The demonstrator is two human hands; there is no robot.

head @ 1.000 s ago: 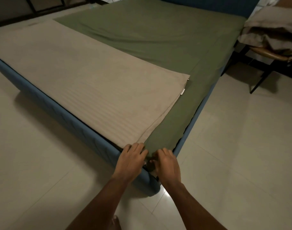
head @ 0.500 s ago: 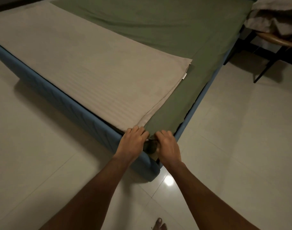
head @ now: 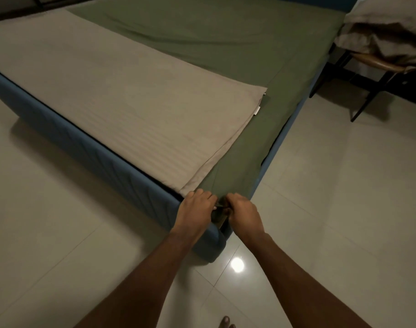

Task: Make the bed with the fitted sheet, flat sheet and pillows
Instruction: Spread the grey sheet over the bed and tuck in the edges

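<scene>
pillows on chair, well apart; striped beige flat sheet beside; left hand, right hand clenched on smooth green fitted sheet corner.

Blue bed on tiled floor; green fitted sheet over mattress; folded beige flat sheet along left edge.

No legible text anywhere.

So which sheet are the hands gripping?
The green sheet: the left hand and right hand both hold its near corner. The beige sheet just lies folded on top.
</scene>
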